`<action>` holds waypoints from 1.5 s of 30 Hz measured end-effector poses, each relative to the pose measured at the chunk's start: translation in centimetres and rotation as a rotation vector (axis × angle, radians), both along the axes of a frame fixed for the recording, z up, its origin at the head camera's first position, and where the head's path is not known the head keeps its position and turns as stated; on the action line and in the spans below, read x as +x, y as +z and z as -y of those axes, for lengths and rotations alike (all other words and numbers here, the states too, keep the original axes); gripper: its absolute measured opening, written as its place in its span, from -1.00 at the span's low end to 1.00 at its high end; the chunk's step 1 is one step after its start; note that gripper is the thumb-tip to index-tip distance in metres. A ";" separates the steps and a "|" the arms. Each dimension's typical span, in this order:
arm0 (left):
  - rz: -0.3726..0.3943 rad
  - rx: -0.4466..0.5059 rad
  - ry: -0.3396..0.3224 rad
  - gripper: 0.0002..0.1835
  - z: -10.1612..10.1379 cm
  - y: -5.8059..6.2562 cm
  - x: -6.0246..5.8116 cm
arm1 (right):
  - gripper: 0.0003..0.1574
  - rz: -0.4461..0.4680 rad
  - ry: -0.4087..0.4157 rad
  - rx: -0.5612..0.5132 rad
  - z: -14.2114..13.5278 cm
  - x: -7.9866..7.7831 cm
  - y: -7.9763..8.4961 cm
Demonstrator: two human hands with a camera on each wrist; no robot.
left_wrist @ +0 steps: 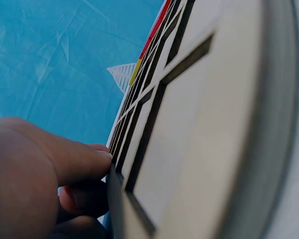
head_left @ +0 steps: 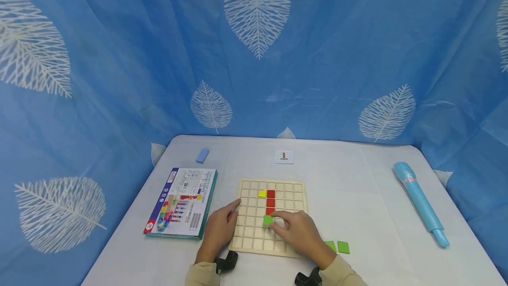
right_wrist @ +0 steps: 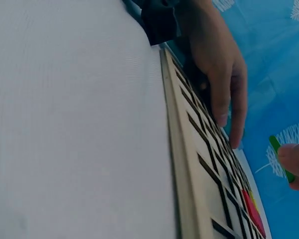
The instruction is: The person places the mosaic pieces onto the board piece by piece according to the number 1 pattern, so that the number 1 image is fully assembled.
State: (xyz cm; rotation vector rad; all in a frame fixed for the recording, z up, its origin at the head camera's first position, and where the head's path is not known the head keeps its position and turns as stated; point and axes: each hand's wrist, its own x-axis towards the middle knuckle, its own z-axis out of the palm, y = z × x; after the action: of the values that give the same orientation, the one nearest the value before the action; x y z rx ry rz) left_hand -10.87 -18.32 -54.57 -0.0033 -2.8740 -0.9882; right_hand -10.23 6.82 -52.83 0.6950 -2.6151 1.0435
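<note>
A wooden grid board (head_left: 248, 244) lies on the table between the hands. One yellow tile (head_left: 262, 193) and a column of red tiles (head_left: 270, 194) sit in its upper middle squares. My right hand (head_left: 299, 233) pinches a green square tile (head_left: 268, 220) between thumb and index finger, just below the lowest red tile. In the right wrist view that green tile (right_wrist: 281, 158) is held on edge, above the board. My left hand (head_left: 218, 228) rests at the board's left edge, its fingers (left_wrist: 89, 162) extended against the rim.
Two more green tiles (head_left: 343, 247) lie right of the board, partly behind the right wrist. A small pattern card (head_left: 284, 157) lies beyond the board. To the left are a boxed game (head_left: 182, 202) and a blue block (head_left: 202, 155); a blue cylinder-shaped item (head_left: 420, 202) lies far right.
</note>
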 end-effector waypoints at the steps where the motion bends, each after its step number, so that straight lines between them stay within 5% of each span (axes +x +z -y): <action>1: 0.002 0.002 0.001 -0.61 -0.1 0.0 0.0 | -0.71 0.009 -0.004 0.005 0.2 0.0 -0.1; 12: -0.020 -0.004 0.005 -0.61 -0.2 -0.1 0.2 | -0.68 0.102 0.030 -0.010 1.8 -0.5 -1.8; 45: -0.001 0.001 0.009 -0.61 0.0 -0.2 0.0 | -0.65 0.097 0.012 0.110 2.9 -1.0 -2.1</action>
State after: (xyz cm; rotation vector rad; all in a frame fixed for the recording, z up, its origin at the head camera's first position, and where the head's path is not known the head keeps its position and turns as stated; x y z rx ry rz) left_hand -10.84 -18.30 -54.73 0.0084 -2.8697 -0.9880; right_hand -11.25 3.87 -54.97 0.7014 -2.7722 0.9655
